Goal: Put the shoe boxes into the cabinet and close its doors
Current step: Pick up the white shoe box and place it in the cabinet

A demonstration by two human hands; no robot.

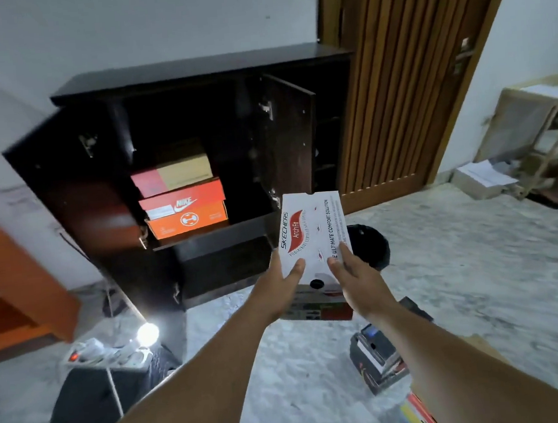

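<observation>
A white Skechers shoe box [312,228] is held up in front of me, its lid facing the camera. My left hand [281,283] grips its near left side, thumb on the lid. My right hand [353,277] grips its near right side the same way. The dark wooden cabinet [193,74] stands ahead against the wall with its left door [79,193] and middle door [290,137] swung open. On its shelf an orange Nike box [186,212] carries a tan and red box [174,174]. The shelf to the right of that stack is dark and bare.
A dark shoe box [379,353] and a colourful box [418,414] lie on the marble floor at lower right. A black round object [370,244] sits behind the held box. At lower left are a power strip [112,356], a bright lamp [148,334] and a dark bag [96,406]. A wooden room door [411,84] is at right.
</observation>
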